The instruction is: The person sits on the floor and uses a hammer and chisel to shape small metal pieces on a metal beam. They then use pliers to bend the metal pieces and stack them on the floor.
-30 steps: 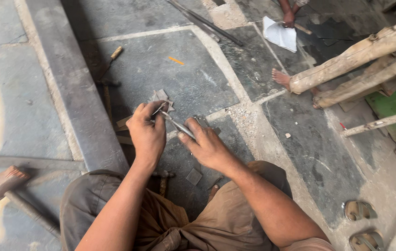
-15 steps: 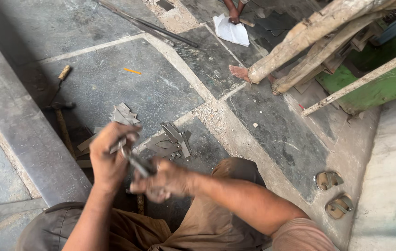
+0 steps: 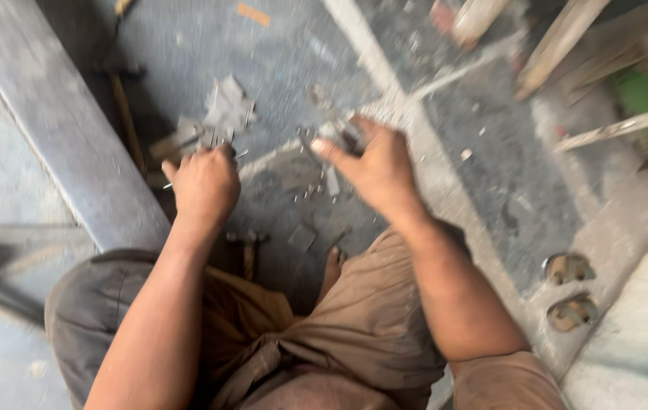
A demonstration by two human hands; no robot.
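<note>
I see my left hand (image 3: pixel 204 184) curled into a fist at about ten o'clock from my knees, its grip closed on thin grey metal scraps (image 3: pixel 221 114) whose jagged, flat pieces fan out on the stone floor (image 3: pixel 278 53) just beyond the knuckles at twelve o'clock. My right hand (image 3: pixel 376 163) sits at one o'clock, thumb and fingers pinched narrowly around a small dark metal tool (image 3: pixel 348 137), though blur hides its exact shape. Small nails (image 3: pixel 310 191) lie scattered between both hands.
</note>
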